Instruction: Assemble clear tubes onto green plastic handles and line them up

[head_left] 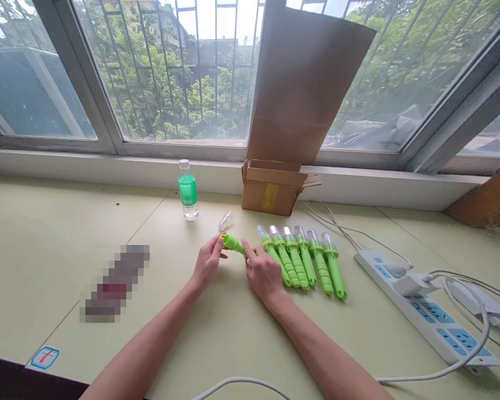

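My right hand (264,272) is closed around the green body of a stick light (234,244), whose threaded end points left without a clear cap on it. My left hand (208,260) pinches a small yellow-orange piece (223,235) at that threaded end; its exact kind is too small to tell. Just beyond the hands, a loose clear ribbed cap (225,221) lies on the table. To the right, several green stick lights (318,261) with clear caps lie side by side in a row, the nearest one partly behind my right hand.
A water bottle (188,189) and an open cardboard box (270,189) stand near the window sill. At right is a white power strip (425,311) with plugs and looping cables. A blurred object (116,283) lies left on the pale table (183,344); a cable crosses its front edge.
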The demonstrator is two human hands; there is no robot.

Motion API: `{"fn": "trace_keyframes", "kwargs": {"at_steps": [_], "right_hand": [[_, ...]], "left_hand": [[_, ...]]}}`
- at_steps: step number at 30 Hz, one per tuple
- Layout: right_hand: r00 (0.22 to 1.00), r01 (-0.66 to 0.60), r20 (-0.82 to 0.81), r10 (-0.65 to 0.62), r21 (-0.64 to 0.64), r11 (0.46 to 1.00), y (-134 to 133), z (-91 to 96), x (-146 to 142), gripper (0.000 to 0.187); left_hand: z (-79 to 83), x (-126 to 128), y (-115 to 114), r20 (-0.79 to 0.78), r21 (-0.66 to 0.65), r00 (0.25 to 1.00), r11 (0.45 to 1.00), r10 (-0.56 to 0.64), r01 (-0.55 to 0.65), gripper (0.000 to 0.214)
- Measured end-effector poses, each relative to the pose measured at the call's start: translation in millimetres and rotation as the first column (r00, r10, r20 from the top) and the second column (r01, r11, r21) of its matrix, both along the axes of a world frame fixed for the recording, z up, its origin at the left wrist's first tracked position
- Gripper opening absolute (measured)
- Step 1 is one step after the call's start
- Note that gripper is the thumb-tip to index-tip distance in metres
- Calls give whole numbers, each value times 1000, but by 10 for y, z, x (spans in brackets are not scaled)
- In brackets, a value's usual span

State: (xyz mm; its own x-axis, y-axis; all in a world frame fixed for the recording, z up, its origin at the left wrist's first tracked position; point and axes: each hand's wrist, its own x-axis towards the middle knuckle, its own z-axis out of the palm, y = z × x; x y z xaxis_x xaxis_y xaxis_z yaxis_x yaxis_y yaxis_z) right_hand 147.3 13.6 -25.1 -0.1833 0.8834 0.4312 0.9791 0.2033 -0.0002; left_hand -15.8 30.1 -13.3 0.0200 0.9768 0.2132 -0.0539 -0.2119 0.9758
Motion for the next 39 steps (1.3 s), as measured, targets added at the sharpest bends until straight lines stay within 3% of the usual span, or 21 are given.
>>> {"fn": "trace_keyframes", "kwargs": {"at_steps": [11,19,27,39], "right_hand": [[998,-1,65,6,-80,997,-39,22,-49,52],[997,38,73,-31,-89,995,-43,54,-42,51],[995,40,99,-31,-93,995,-44,47,-43,51],[991,37,133,-17,-150,988,-69,82,-57,57]], "left_hand": [[30,-8,-19,-170,155,972,979,161,-135,31],[59,-38,-1,-79,94,993,993,84,-76,27],[106,-80,-6,47,-93,998,994,-44,48,26],[113,-103,7,-52,-83,998,996,-39,34,28]]}}
